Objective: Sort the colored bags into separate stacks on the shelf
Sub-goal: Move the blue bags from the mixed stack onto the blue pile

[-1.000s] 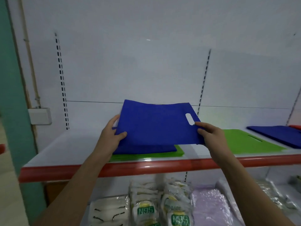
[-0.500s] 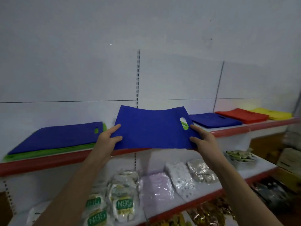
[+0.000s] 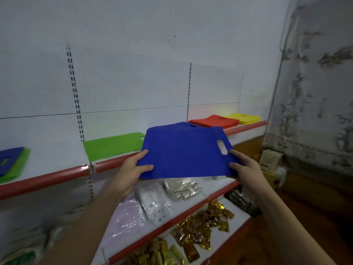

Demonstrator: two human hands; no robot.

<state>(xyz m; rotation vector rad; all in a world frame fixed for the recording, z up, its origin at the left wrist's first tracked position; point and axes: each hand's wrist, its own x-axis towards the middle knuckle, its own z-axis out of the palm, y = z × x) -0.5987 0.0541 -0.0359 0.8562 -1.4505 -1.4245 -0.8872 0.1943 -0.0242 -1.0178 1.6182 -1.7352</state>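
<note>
At the centre of the frame, the left hand (image 3: pixel 131 167) and the right hand (image 3: pixel 243 166) each pinch one side of a blue bag (image 3: pixel 183 152). It is held flat above the red-edged shelf (image 3: pixel 57 176).

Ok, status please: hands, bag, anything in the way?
Both hands, left and right, grip blue bag. Bag above shelf edge. Nothing in the way.

No text reads clearly; print on a box (image 3: pixel 268 161) at the shelf's right end is too blurred.
</note>
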